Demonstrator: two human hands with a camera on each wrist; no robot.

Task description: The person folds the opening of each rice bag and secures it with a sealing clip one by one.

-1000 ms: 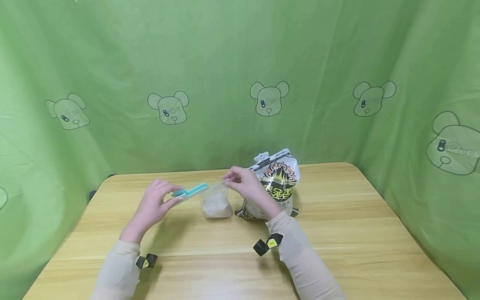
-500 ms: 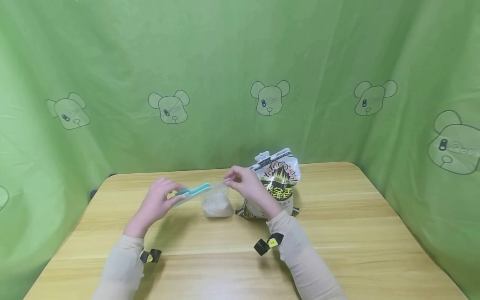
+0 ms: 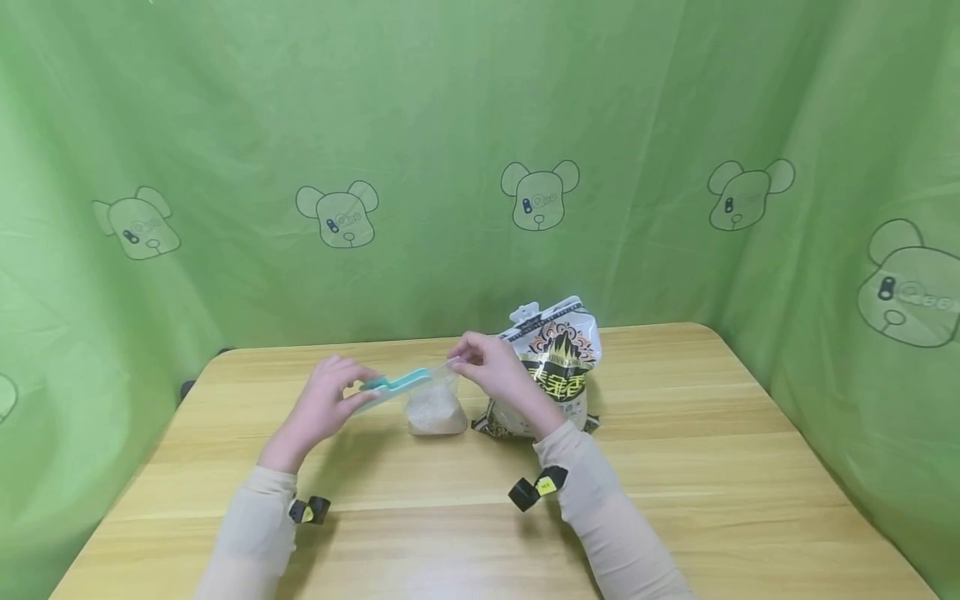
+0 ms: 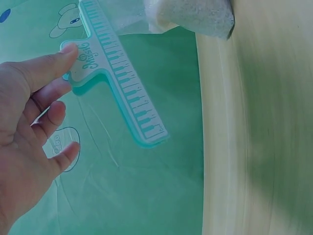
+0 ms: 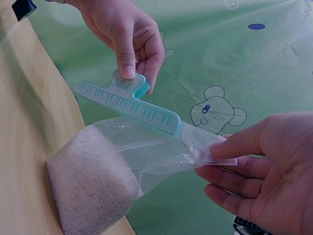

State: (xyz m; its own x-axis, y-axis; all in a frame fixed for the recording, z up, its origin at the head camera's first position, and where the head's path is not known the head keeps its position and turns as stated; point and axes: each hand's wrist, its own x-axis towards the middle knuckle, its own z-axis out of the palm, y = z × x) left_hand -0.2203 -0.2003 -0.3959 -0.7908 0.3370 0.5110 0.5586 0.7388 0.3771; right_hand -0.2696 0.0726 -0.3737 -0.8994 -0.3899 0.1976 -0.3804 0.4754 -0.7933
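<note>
In the head view my left hand (image 3: 322,404) pinches the handle of a wide teal-and-white clip (image 3: 408,381). Piano keys and the word "Music" are printed on the clip (image 4: 124,73) in the left wrist view. A clear plastic bag of rice (image 5: 93,181) rests on the table, its upper part pulled out flat. My right hand (image 3: 491,367) pinches the top edge of this bag between thumb and fingers. The clip's long bar lies across the bag's neck in the right wrist view; whether the plastic is between its two halves, I cannot tell.
Behind my right hand stands a large printed bag (image 3: 562,350) in white, black and gold, with a white piece jutting from its top. Everything rests on a wooden table (image 3: 420,533). A green curtain (image 3: 435,100) with bear heads surrounds its back and sides.
My left hand has moved to the right with the clip, bringing its bar up to the plastic bag's neck. My right hand has stayed nearly still, still pinching the bag.
</note>
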